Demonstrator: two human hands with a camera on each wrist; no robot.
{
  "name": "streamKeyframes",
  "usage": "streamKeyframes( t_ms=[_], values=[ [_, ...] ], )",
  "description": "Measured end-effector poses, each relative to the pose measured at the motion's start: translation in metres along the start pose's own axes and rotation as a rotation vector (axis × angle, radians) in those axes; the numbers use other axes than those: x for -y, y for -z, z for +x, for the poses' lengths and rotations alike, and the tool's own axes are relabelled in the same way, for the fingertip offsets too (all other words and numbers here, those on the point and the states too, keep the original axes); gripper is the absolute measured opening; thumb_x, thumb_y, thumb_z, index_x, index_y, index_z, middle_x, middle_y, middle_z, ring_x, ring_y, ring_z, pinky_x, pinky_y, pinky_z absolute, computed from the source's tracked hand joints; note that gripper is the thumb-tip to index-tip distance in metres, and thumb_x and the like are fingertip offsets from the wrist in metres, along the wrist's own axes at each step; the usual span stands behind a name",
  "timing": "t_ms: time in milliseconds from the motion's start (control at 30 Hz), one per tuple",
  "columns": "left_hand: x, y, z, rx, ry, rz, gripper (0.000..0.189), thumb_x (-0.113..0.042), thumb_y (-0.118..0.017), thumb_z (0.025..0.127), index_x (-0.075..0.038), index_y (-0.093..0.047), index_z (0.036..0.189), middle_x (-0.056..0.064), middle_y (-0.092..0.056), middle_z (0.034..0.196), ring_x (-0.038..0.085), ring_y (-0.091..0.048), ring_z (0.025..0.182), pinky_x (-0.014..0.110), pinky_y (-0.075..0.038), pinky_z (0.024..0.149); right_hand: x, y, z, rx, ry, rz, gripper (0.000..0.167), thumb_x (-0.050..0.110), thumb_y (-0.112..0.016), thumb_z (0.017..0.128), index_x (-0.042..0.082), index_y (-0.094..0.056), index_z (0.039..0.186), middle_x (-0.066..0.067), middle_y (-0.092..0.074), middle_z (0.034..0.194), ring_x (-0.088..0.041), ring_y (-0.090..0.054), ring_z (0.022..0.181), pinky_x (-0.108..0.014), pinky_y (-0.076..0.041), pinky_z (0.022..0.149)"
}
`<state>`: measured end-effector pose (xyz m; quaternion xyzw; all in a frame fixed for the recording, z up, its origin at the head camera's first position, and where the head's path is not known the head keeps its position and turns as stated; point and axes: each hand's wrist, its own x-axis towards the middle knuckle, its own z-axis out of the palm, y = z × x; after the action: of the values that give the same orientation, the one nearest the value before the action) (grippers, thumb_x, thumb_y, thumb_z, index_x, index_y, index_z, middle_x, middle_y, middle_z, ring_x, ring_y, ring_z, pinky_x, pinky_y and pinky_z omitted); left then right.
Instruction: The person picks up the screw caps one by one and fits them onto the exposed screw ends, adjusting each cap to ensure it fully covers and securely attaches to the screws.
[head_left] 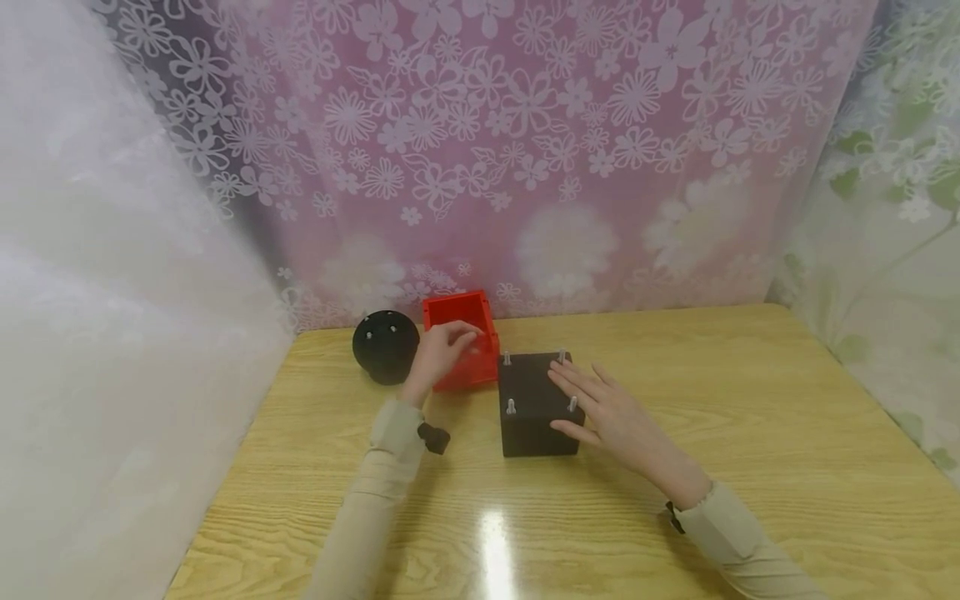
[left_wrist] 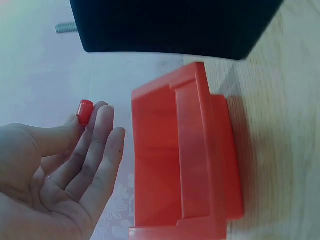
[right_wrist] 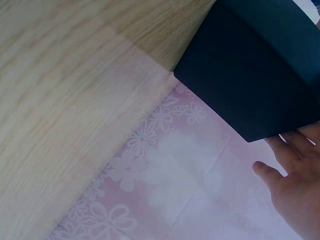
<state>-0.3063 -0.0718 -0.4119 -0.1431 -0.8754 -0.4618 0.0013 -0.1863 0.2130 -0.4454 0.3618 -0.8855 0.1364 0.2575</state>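
My left hand (head_left: 442,354) is over the red bin (head_left: 491,333) and pinches a small red cap (left_wrist: 85,112) between thumb and fingertips. In the left wrist view the bin stands just beside that hand, its inside partly visible. My right hand (head_left: 618,421) rests with extended fingers on the right side of a black square block (head_left: 540,437). From the block's top face stand several threaded metal studs (head_left: 511,406). The right wrist view shows the fingers at the block's edge, partly hidden behind it.
A round black piece (head_left: 385,354) with several small studs on top stands left of the bin. The wooden table (head_left: 675,358) reaches back to a pink floral curtain (head_left: 480,167). Pale hangings (head_left: 97,333) flank the table.
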Motion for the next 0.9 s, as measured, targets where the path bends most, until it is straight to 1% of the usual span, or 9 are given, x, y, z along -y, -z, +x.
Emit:
streamKeyframes(
  t_ms=[200,300,367,467,567,700,800,900],
  values=[
    [-0.005,-0.005,-0.009,-0.027,-0.051,-0.115,0.02,-0.014,-0.066,0.099,-0.007,-0.075,0.115,0.011,-0.076,0.104,0.022,-0.075,0.086,0.034,-0.06,0.085,0.001,0.002,0.0,0.008,0.0,-0.007,0.076,0.059,-0.04,0.103,-0.002,-0.048,0.148,-0.019,-0.048,0.152,-0.035,-0.048,0.138,-0.043,-0.014,0.126],
    [-0.007,-0.008,-0.013,-0.025,-0.091,-0.167,0.02,-0.011,-0.065,0.099,-0.004,-0.074,0.116,0.015,-0.075,0.108,0.029,-0.075,0.091,0.037,-0.06,0.086,0.001,0.003,0.0,0.009,0.002,-0.009,0.076,0.059,-0.041,0.103,-0.002,-0.048,0.148,-0.018,-0.048,0.152,-0.035,-0.048,0.138,-0.043,-0.015,0.126],
    [-0.009,-0.01,-0.016,-0.017,-0.111,-0.206,0.021,-0.01,-0.065,0.099,-0.003,-0.073,0.118,0.019,-0.074,0.111,0.033,-0.074,0.095,0.041,-0.059,0.088,0.001,0.003,0.0,0.007,0.005,-0.007,0.075,0.058,-0.041,0.103,-0.002,-0.048,0.148,-0.019,-0.049,0.152,-0.035,-0.049,0.138,-0.044,-0.016,0.126],
    [-0.011,-0.013,-0.019,-0.015,-0.129,-0.243,0.021,-0.009,-0.065,0.099,-0.003,-0.072,0.118,0.021,-0.072,0.114,0.034,-0.072,0.1,0.044,-0.058,0.092,0.002,0.003,0.0,0.004,0.007,-0.004,0.076,0.059,-0.04,0.103,-0.002,-0.048,0.147,-0.019,-0.049,0.152,-0.035,-0.049,0.138,-0.045,-0.017,0.125],
    [-0.012,-0.016,-0.022,-0.017,-0.139,-0.257,0.02,-0.013,-0.066,0.099,-0.007,-0.074,0.117,0.016,-0.074,0.113,0.028,-0.072,0.103,0.043,-0.057,0.094,0.002,0.003,0.0,0.004,0.006,-0.004,0.076,0.059,-0.039,0.103,-0.002,-0.049,0.147,-0.018,-0.049,0.152,-0.035,-0.049,0.138,-0.044,-0.016,0.125],
    [-0.011,-0.019,-0.025,-0.015,-0.151,-0.249,0.02,-0.021,-0.068,0.099,-0.014,-0.075,0.116,0.005,-0.076,0.109,0.02,-0.071,0.104,0.038,-0.057,0.095,0.002,0.002,0.0,-0.001,0.009,-0.009,0.076,0.06,-0.038,0.104,-0.002,-0.048,0.148,-0.018,-0.049,0.152,-0.035,-0.049,0.138,-0.042,-0.015,0.126],
    [-0.011,-0.021,-0.027,-0.021,-0.157,-0.219,0.021,-0.026,-0.068,0.099,-0.017,-0.075,0.116,0.0,-0.076,0.11,0.018,-0.069,0.106,0.038,-0.056,0.095,0.001,0.001,0.0,-0.009,0.015,-0.01,0.076,0.059,-0.037,0.104,-0.002,-0.049,0.147,-0.019,-0.049,0.151,-0.035,-0.05,0.137,-0.042,-0.015,0.126],
    [-0.012,-0.021,-0.028,-0.025,-0.16,-0.198,0.021,-0.027,-0.068,0.098,-0.018,-0.075,0.116,-0.001,-0.076,0.11,0.018,-0.067,0.108,0.039,-0.055,0.096,0.001,0.001,0.0,-0.013,0.016,-0.009,0.076,0.059,-0.038,0.104,-0.002,-0.049,0.147,-0.019,-0.049,0.151,-0.035,-0.05,0.137,-0.042,-0.015,0.126]
  ],
)
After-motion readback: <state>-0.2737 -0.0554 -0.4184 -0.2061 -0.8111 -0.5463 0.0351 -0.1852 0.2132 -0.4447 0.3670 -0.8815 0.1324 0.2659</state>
